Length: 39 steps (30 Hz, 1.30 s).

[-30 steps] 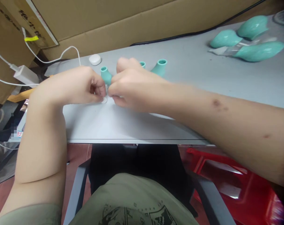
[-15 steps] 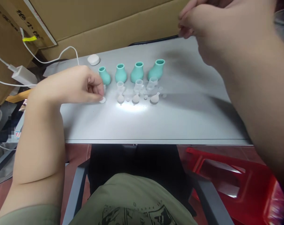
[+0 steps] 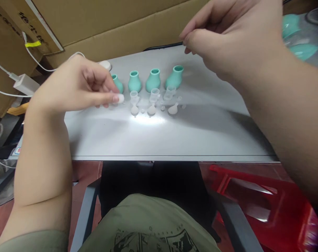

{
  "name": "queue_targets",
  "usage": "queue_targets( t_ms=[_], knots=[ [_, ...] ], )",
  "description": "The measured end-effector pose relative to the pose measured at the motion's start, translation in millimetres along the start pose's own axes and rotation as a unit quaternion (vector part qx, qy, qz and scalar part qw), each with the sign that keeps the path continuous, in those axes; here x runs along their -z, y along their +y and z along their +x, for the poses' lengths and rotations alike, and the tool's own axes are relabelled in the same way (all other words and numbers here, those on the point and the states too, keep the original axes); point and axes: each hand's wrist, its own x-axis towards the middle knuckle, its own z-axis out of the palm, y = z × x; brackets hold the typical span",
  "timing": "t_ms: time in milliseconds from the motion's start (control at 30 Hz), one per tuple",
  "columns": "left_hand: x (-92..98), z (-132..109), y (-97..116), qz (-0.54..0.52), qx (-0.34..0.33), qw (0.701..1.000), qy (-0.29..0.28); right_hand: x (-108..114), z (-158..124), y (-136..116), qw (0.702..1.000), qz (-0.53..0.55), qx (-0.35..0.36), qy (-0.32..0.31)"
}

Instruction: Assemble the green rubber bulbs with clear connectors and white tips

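Our left hand (image 3: 89, 84) has raised the pinched disc (image 3: 120, 98) off the table (image 3: 117, 136), freeing it for handling; whether our right hand (image 3: 232, 42) grips anything, we cannot tell.

**Posture, seen from above**

The left forearm (image 3: 42, 154) rises from the lower left, its wrist (image 3: 45, 99) bent sharply inward; the left hand (image 3: 87, 82) points rightward, thumb (image 3: 97, 99) and fingers (image 3: 102, 73) set in a pinch. The right forearm (image 3: 285, 101) enters from the right; the right hand (image 3: 229, 42) hangs higher, palm partly hidden, its thumb and fingertips (image 3: 186, 32) drawn together.
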Motion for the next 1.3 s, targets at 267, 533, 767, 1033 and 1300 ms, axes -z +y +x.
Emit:
queue_targets(
  t_ms=[267, 533, 767, 1033, 1300],
  knots=[
    [-29.8, 16.6, 4.7, -0.093, -0.027, 0.989, 0.111, -16.6, -25.2, -29.8, 0.988, 0.124, 0.018, -0.085],
    [-51.2, 20.1, 5.2, -0.109, 0.001, 0.985, 0.131, -35.3, -42.4, -32.3, 0.954, 0.256, -0.061, -0.144],
    [-53.4, 22.0, 8.5, -0.085, 0.008, 0.993, 0.086, -35.4, -42.0, -28.1, 0.949, 0.273, -0.031, -0.153],
    [-65.4, 30.9, -19.0, -0.092, -0.173, 0.968, 0.156, -27.3, -39.1, -25.9, 0.966, 0.181, 0.015, -0.183],
    [-69.8, 38.2, -30.8, -0.092, -0.209, 0.954, 0.193, -31.7, -42.0, -28.0, 0.962, 0.216, 0.032, -0.163]
  ],
)
